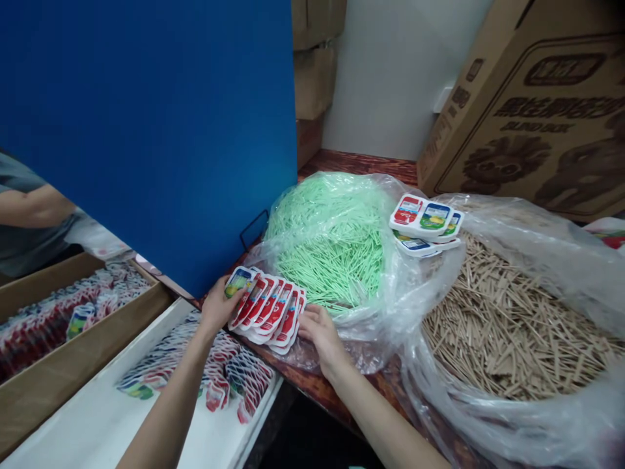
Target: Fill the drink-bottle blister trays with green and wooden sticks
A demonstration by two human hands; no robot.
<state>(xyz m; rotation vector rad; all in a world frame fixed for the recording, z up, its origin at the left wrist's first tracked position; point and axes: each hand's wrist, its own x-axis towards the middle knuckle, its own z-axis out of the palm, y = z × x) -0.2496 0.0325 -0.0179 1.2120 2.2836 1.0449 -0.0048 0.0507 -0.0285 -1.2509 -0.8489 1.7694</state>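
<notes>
A fanned row of flat packs (273, 307), white-edged with red fronts, lies overlapping near the table's front edge. The leftmost pack shows a blue, green and yellow front. My left hand (222, 305) grips this left end, its thumb on the pack's face. At the other end my right hand (322, 335) is closed against the last packs with its fingers bent; its fingertips are partly hidden. A small stack of similar packs (422, 220) rests on plastic to the right. Just behind the row sits a clear bag of light green thin strips (332, 254).
A bag of brown strips (512, 326) lies at right, before a large cardboard box (532, 117). A blue panel (161, 130) rises at left. Below it, a white tray (73, 423) and a cardboard carton (83, 352) hold netted packs. Another person's arm (34, 205) shows at far left.
</notes>
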